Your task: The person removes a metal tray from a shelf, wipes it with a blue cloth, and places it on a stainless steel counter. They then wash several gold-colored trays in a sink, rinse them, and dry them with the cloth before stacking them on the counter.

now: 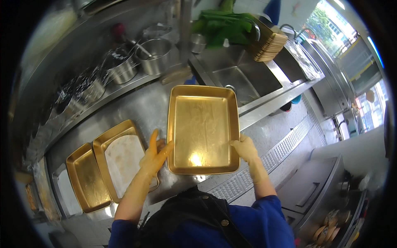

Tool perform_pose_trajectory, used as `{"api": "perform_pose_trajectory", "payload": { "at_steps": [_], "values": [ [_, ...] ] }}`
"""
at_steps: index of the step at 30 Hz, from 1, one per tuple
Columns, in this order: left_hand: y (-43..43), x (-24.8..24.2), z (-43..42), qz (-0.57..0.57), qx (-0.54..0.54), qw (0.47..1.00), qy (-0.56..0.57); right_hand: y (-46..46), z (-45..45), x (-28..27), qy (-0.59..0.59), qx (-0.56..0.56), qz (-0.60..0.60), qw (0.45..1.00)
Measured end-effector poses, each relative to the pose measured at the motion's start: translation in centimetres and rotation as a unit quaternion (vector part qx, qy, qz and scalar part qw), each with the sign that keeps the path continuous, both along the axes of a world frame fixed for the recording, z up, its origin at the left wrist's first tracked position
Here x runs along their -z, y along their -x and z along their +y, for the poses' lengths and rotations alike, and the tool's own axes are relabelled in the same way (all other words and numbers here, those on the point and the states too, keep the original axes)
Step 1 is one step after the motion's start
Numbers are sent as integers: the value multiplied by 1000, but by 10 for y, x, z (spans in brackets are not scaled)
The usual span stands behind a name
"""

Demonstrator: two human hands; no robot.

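Note:
A gold-coloured rectangular baking pan (203,130) is held up in front of me, its bare inside facing the camera. My right hand (246,147), in a yellowish glove, grips its right rim with the thumb inside. At the left rim, my gloved left hand (156,155) has its fingers spread and its thumb touching the pan; whether it bears any weight is unclear. On the steel counter to the left lies a second gold pan (131,127) with a whitish sheet (124,161) in it. Another gold pan (88,176) with a bare bottom leans partly beside it.
Steel pots (153,59) line a shelf behind the counter (149,108). A steel sink (238,71) sits at the upper right, with stacked gold pans (271,46) and green leaves (223,28) beyond it. A floor drain grating (269,161) runs along the right; cabinets (310,183) stand beyond.

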State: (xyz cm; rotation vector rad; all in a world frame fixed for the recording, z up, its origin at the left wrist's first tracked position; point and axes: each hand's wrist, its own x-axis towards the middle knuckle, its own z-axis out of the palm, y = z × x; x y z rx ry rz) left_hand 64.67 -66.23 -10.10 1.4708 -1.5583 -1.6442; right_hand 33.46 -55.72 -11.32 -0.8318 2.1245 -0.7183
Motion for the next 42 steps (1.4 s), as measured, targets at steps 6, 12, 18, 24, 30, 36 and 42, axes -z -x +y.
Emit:
{"api": "perform_pose_trajectory", "payload": {
  "at_steps": [6, 12, 18, 24, 30, 36, 42],
  "values": [
    [99, -1, -15, 231, -30, 964, -131, 70, -18, -49, 88, -39, 81, 992],
    [224, 21, -53, 258, -92, 951, -141, 213, -182, -63, 229, -50, 197, 952],
    [350, 59, -98, 272, -202, 929, -148, 288, -423, 2, 125, -138, 292, 938],
    [411, 70, -134, 204, -251, 937, -129, 313, -556, 50, 85, -213, 338, 913],
    [453, 84, -160, 224, -276, 915, -188, 341, -555, 90, 171, -157, 278, 932],
    [491, 103, -186, 266, -254, 909, -194, 303, -511, 91, 136, -206, 282, 927],
    [496, 134, -193, 318, -251, 886, -226, 270, -377, 71, 208, -442, 246, 837]
  ]
}}
